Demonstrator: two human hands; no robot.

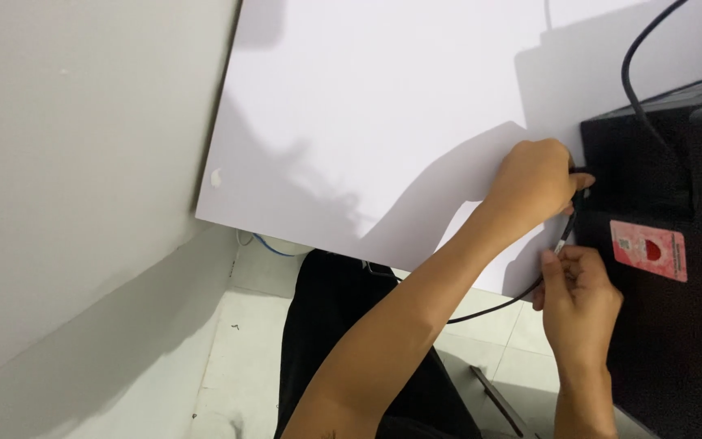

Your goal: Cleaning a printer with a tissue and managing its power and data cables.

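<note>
White desk beside a grey wall, hands at the back of a black machine.

On the white desk top [367, 114], the left hand [534, 183] curls shut on a black plug [582, 195] against the black machine [668, 268] at right. Just nearer, the right hand [578, 301] pinches the thin black cable [489, 309] that hangs below the desk's edge.

A plain office or home workroom is showing here: a white desk top [351, 114] is standing against a bare grey wall [75, 162], with black cabled equipment [668, 325] sitting above a pale tiled floor [237, 358].
</note>
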